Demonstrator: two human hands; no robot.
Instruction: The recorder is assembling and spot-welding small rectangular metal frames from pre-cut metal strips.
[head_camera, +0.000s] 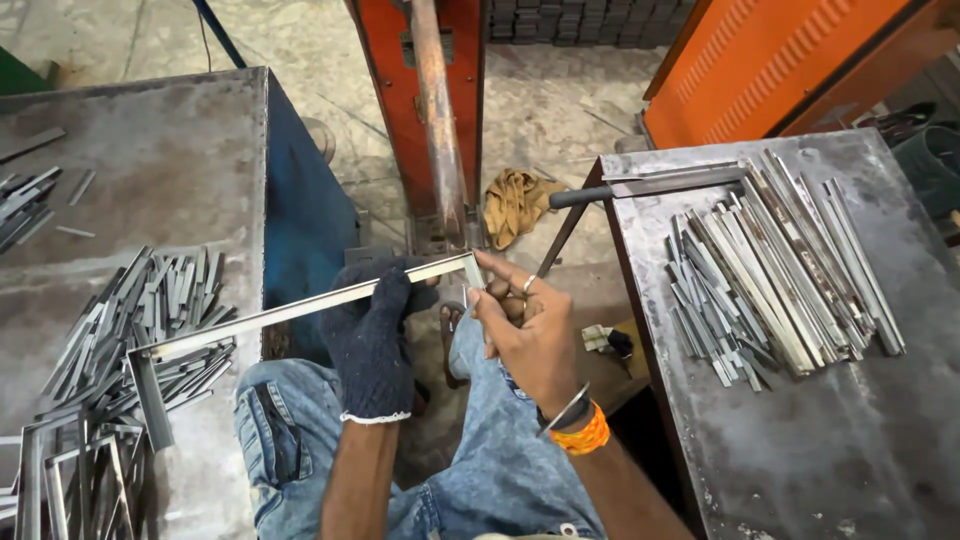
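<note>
Gloved left hand (370, 335) and bare right hand (528, 335) grip metal frame (300, 310).

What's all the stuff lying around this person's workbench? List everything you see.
Metal frame: one, grey, held across the lap.
Loose metal strips: many, grey, on the right table.
Strips and finished frames: many, grey, on the left table.
Press machine: one, orange, ahead.
Rag: one, tan, on the floor.
Left hand: dark knit glove, gripping the frame.
Right hand: bare, orange wristband, pinching the frame's corner.
</note>
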